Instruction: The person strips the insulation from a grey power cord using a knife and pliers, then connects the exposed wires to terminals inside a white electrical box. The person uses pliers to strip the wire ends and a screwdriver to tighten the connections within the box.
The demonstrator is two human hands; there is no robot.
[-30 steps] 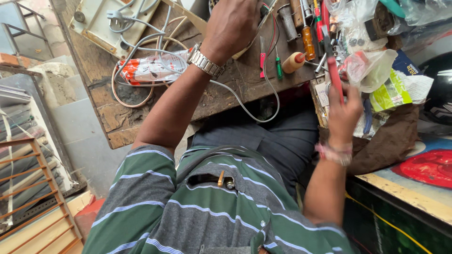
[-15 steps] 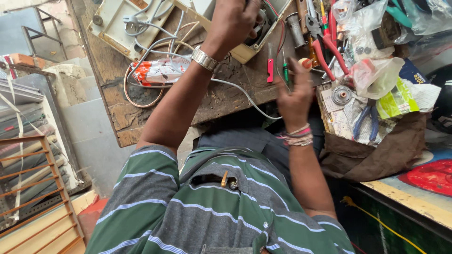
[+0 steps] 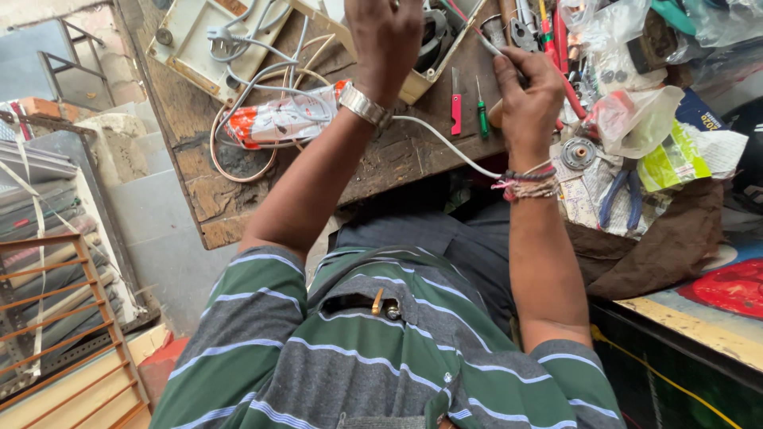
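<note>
Both hands, left hand (image 3: 387,36) and right hand (image 3: 528,95), hide the cream casing (image 3: 433,67) interior.

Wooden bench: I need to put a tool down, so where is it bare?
Bare wood shows on the bench's near edge, between the coiled cable and the white cord. Right of the right hand, tools, bags and pliers crowd it.

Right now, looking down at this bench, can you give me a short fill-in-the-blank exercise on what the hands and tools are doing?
1. The left hand wears a metal ____ at its wrist.
2. The small screwdriver lying on the bench has a ____ handle.
3. The pliers beside the right hand have ____ handles.
4. The person's shirt is patterned with ____.

Missing words: watch; green; blue; stripes
</note>
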